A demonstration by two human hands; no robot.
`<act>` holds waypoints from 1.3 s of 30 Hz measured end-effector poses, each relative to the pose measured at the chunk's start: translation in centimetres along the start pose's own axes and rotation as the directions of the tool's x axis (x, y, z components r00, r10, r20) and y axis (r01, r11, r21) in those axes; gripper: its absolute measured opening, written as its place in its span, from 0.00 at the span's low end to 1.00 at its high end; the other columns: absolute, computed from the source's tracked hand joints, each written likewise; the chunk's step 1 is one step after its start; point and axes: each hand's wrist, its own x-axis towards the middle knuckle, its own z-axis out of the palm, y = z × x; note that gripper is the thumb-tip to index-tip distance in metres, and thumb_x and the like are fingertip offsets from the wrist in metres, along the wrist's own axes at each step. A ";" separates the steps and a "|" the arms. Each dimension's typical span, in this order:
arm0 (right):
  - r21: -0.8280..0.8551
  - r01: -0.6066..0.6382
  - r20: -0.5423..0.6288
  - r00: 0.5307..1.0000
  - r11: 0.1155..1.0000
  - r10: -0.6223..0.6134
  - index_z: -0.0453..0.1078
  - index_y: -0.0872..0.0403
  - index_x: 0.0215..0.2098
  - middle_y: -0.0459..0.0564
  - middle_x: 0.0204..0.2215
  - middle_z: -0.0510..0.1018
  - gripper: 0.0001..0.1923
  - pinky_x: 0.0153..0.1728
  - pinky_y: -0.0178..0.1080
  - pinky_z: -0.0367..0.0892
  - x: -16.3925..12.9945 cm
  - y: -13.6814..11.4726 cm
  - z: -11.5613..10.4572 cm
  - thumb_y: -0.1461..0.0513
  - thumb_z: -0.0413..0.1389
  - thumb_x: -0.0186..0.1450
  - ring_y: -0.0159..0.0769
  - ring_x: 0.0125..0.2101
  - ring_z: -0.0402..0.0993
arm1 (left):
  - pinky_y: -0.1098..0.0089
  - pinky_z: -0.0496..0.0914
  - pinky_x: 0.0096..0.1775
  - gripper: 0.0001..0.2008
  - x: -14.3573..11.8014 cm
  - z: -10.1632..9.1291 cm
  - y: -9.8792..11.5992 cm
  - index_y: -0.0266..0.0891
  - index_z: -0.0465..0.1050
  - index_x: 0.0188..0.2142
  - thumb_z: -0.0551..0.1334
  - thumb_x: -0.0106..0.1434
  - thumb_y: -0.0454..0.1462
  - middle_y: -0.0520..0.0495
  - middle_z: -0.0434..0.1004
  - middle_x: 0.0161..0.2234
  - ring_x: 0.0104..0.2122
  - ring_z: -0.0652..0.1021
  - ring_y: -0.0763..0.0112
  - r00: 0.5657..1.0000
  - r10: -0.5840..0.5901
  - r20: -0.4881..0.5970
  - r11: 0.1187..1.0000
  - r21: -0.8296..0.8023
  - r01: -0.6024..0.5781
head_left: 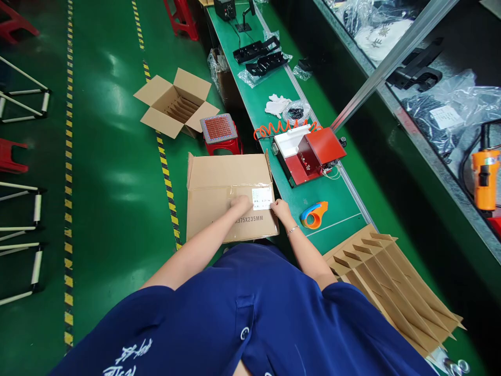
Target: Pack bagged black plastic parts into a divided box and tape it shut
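Observation:
A closed cardboard carton stands in front of me with printed dimensions on its side. A white label with small printed text lies against that side, over clear tape. My left hand is closed at the label's left edge, its fingertips partly hidden. My right hand pinches the label's lower right corner, near the carton's right edge. Whether the label is stuck down or held just off the cardboard, I cannot tell.
On the green workbench to the right are an orange-and-blue tape dispenser, a red machine and cardboard dividers. An open carton and a red stool stand ahead on the floor.

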 end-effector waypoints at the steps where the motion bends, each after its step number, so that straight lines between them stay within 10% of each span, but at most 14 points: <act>1: -0.014 0.000 0.000 1.000 1.000 0.000 0.71 0.56 0.30 0.47 0.26 0.75 0.12 0.32 0.37 0.65 0.0 0.1 -0.2 0.57 0.57 0.67 0.34 0.28 0.71 | 0.53 0.73 0.50 0.15 -0.6 0.0 -0.7 0.35 0.74 0.48 0.62 0.68 0.43 0.41 0.77 0.48 0.48 0.78 0.60 0.999 0.027 -0.028 0.999 0.025 -0.026; 6: -0.105 0.019 -0.044 0.999 0.994 -0.024 0.74 0.57 0.34 0.60 0.31 0.79 0.14 0.37 0.41 0.66 -0.7 1.1 -1.9 0.54 0.58 0.66 0.48 0.38 0.77 | 0.57 0.59 0.64 0.21 -3.3 1.4 -2.5 0.35 0.67 0.61 0.48 0.73 0.36 0.35 0.66 0.63 0.65 0.65 0.57 0.942 0.306 -0.139 0.947 0.144 -0.286; 11: -0.157 0.276 -0.048 0.957 0.948 -0.287 0.63 0.57 0.63 0.61 0.62 0.69 0.24 0.59 0.46 0.60 -2.5 0.2 -1.1 0.56 0.48 0.72 0.47 0.62 0.63 | 0.60 0.38 0.70 0.31 -2.8 4.3 -1.6 0.44 0.54 0.70 0.55 0.69 0.40 0.48 0.51 0.72 0.71 0.52 0.64 0.835 0.548 -0.057 0.826 0.197 -0.529; 15: -0.180 0.450 0.062 0.893 0.875 -0.446 0.58 0.51 0.68 0.52 0.68 0.62 0.32 0.69 0.47 0.42 -3.3 0.1 0.7 0.55 0.56 0.68 0.43 0.69 0.51 | 0.55 0.36 0.70 0.32 -2.3 4.3 -3.5 0.43 0.51 0.71 0.53 0.70 0.43 0.46 0.50 0.72 0.71 0.53 0.62 0.847 0.528 -0.066 0.837 0.213 -0.505; 21: -0.209 0.339 -0.057 0.932 0.917 -0.357 0.48 0.64 0.71 0.67 0.72 0.46 0.34 0.66 0.65 0.37 -3.6 1.2 1.7 0.55 0.45 0.73 0.55 0.72 0.38 | 0.42 0.32 0.67 0.33 -2.4 2.4 -6.6 0.38 0.43 0.73 0.48 0.71 0.42 0.39 0.42 0.73 0.72 0.47 0.55 0.900 0.397 -0.178 0.908 0.219 -0.357; 27: -0.071 0.512 0.039 0.859 0.856 -0.511 0.65 0.50 0.64 0.53 0.66 0.66 0.28 0.69 0.53 0.40 -4.5 1.9 2.2 0.54 0.56 0.67 0.44 0.68 0.55 | 0.56 0.35 0.70 0.32 -3.4 3.6 -7.0 0.49 0.55 0.70 0.57 0.67 0.42 0.51 0.53 0.71 0.71 0.53 0.63 0.870 0.481 -0.110 0.869 0.192 -0.456; 32: 0.063 0.243 -0.203 0.953 0.968 -0.226 0.62 0.66 0.63 0.73 0.66 0.60 0.31 0.66 0.63 0.44 -3.0 7.5 -3.6 0.52 0.43 0.71 0.56 0.68 0.52 | 0.48 0.35 0.69 0.33 -5.7 0.5 -15.6 0.38 0.53 0.71 0.54 0.67 0.39 0.41 0.47 0.72 0.72 0.46 0.55 0.908 0.070 -0.414 0.979 -0.146 -0.142; 35: 0.199 0.171 -0.224 0.966 0.965 -0.125 0.62 0.67 0.63 0.71 0.64 0.64 0.33 0.67 0.54 0.51 -0.4 7.2 -4.9 0.50 0.43 0.71 0.51 0.66 0.58 | 0.52 0.41 0.70 0.31 -5.8 -2.2 -20.9 0.35 0.55 0.69 0.53 0.68 0.40 0.40 0.46 0.73 0.72 0.47 0.55 0.777 -0.457 -0.433 0.718 -0.695 0.035; 39: 0.372 0.127 -0.126 0.988 0.919 -0.085 0.68 0.60 0.60 0.63 0.57 0.75 0.33 0.62 0.50 0.62 3.2 1.7 -1.3 0.45 0.43 0.71 0.46 0.60 0.69 | 0.43 0.66 0.59 0.25 -4.5 -2.3 -22.9 0.35 0.67 0.59 0.48 0.72 0.47 0.34 0.74 0.58 0.61 0.70 0.47 0.795 -0.584 -0.165 0.438 -0.888 0.138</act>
